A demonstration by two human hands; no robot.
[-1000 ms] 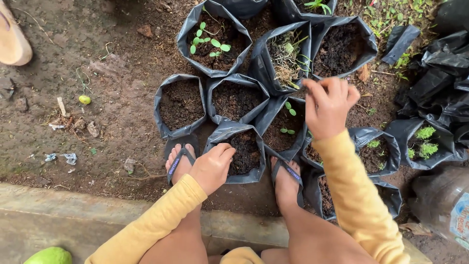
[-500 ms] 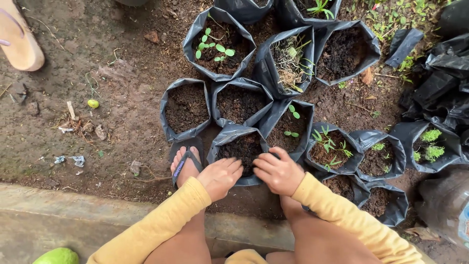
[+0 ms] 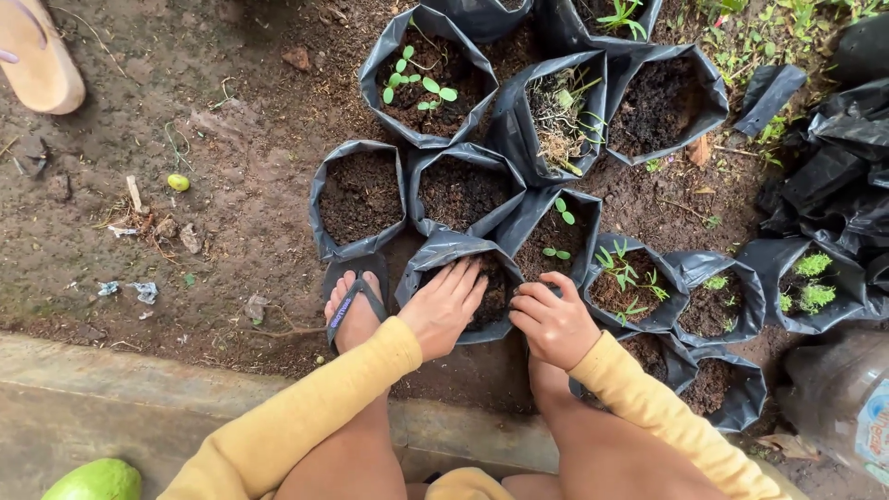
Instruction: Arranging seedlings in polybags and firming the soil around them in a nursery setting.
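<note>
A black plastic grow bag [image 3: 428, 255] filled with dark soil sits between my feet. My left hand [image 3: 446, 304] lies flat on its soil, fingers spread. My right hand [image 3: 553, 320] curls around the bag's right rim, fingers bent against the plastic. Both arms wear yellow sleeves. Just behind stands a bag with small seedlings [image 3: 557, 233].
Several more soil bags [image 3: 359, 194] cluster ahead, some with green sprouts [image 3: 419, 81]. Empty black bags [image 3: 833, 157] pile at the right. A concrete kerb [image 3: 111, 389] runs under my legs. A sandal [image 3: 37, 56] lies top left, a green fruit [image 3: 93, 481] bottom left.
My right hand came down from above the far bags to the near bag's right rim. My left hand slid forward from the rim onto the soil.
</note>
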